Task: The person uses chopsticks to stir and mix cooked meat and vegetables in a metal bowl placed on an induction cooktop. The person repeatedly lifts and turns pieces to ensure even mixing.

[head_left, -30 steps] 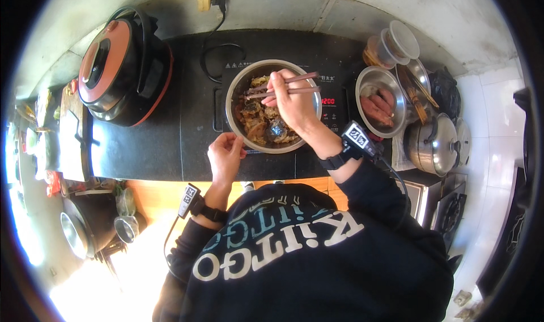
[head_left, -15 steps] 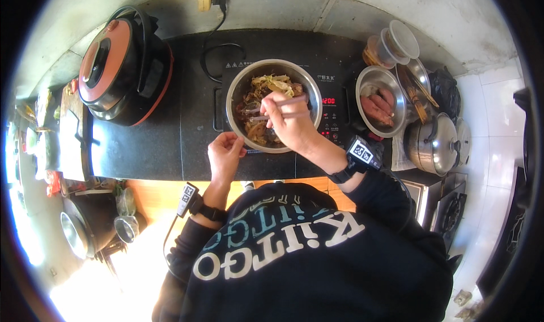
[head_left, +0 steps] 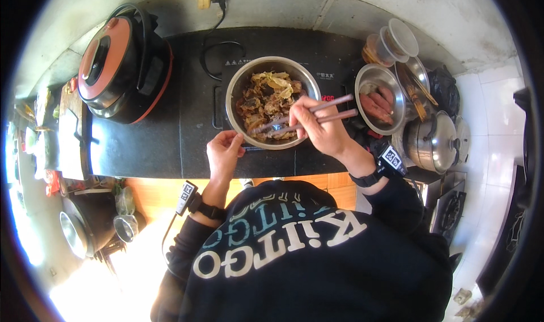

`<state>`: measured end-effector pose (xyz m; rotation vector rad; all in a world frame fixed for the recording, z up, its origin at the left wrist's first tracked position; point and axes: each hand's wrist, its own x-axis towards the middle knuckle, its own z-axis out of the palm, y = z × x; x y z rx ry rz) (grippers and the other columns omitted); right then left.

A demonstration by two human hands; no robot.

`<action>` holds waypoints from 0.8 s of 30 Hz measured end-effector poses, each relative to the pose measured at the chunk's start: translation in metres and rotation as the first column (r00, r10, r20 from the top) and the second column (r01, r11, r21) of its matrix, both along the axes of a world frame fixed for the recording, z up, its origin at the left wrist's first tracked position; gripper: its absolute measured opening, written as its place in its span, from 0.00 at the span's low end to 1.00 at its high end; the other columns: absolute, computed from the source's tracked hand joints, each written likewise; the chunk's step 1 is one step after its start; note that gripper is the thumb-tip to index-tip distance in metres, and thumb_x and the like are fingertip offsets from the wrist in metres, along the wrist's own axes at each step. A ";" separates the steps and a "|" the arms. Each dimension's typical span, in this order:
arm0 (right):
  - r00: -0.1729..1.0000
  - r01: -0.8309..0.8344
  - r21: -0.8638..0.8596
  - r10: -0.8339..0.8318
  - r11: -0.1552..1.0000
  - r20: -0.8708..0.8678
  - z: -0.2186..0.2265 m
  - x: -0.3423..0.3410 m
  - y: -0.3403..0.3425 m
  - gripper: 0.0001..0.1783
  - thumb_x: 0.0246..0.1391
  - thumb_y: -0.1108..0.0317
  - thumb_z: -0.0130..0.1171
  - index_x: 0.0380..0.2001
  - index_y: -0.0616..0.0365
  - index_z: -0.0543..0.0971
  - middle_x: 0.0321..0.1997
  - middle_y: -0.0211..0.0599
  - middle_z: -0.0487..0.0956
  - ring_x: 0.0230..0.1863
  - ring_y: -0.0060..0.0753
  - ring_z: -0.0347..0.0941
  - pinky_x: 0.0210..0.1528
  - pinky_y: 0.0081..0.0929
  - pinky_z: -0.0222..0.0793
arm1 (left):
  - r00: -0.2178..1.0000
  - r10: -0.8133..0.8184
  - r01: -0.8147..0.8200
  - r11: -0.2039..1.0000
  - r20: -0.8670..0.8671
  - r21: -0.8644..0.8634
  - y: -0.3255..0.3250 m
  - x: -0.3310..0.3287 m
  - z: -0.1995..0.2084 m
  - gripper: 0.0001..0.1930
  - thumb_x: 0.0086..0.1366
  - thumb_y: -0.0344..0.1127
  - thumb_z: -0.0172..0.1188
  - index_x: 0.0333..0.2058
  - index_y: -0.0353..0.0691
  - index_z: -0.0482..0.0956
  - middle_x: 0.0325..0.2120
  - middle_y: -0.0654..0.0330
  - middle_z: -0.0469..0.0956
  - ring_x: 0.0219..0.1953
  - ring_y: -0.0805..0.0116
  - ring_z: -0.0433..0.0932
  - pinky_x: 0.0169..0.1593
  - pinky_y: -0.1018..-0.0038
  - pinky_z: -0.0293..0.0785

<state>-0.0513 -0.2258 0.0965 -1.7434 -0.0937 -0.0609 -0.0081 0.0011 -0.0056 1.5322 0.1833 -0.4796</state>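
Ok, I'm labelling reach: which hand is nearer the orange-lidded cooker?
Left. The left hand is at the near-left rim of the metal bowl, right of the cooker; the right hand, holding chopsticks, is farther right.

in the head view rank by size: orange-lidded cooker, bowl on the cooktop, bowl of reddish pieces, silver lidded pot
1. Orange-lidded cooker
2. Cooktop bowl
3. Bowl of reddish pieces and silver lidded pot: too alike to rank

We lose part of the chopsticks (head_left: 339,101) behind the right hand (head_left: 321,130), see their tips (head_left: 259,129) blurred against the food (head_left: 265,95), while the bowl (head_left: 230,110) hides much of the cooktop (head_left: 335,84)
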 end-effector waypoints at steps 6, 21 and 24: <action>0.948 -0.123 -0.300 0.201 0.946 0.246 -0.031 -0.010 0.005 0.05 0.58 0.72 0.57 0.28 0.61 0.75 0.26 0.36 0.76 0.26 0.35 0.77 0.27 0.22 0.72 | 0.999 -0.017 0.016 0.999 0.030 0.035 -0.001 0.000 -0.002 0.08 0.60 0.30 0.63 0.31 0.30 0.79 0.21 0.61 0.79 0.18 0.80 0.72 0.22 0.84 0.67; 0.934 -0.072 -0.302 0.170 0.950 0.313 -0.019 -0.017 -0.005 0.06 0.57 0.71 0.57 0.27 0.59 0.76 0.26 0.36 0.76 0.25 0.30 0.76 0.25 0.21 0.71 | 0.996 -0.046 0.039 0.994 0.070 0.104 0.008 0.003 0.006 0.10 0.58 0.33 0.66 0.33 0.30 0.81 0.21 0.62 0.79 0.18 0.82 0.71 0.21 0.85 0.68; 0.958 0.020 -0.153 0.025 0.988 0.285 -0.004 -0.019 -0.013 0.09 0.61 0.70 0.53 0.26 0.61 0.75 0.25 0.33 0.76 0.21 0.22 0.73 0.23 0.15 0.67 | 0.995 -0.003 -0.007 0.996 0.103 0.094 0.016 0.001 0.011 0.09 0.58 0.32 0.66 0.31 0.32 0.80 0.20 0.65 0.77 0.17 0.83 0.70 0.21 0.85 0.65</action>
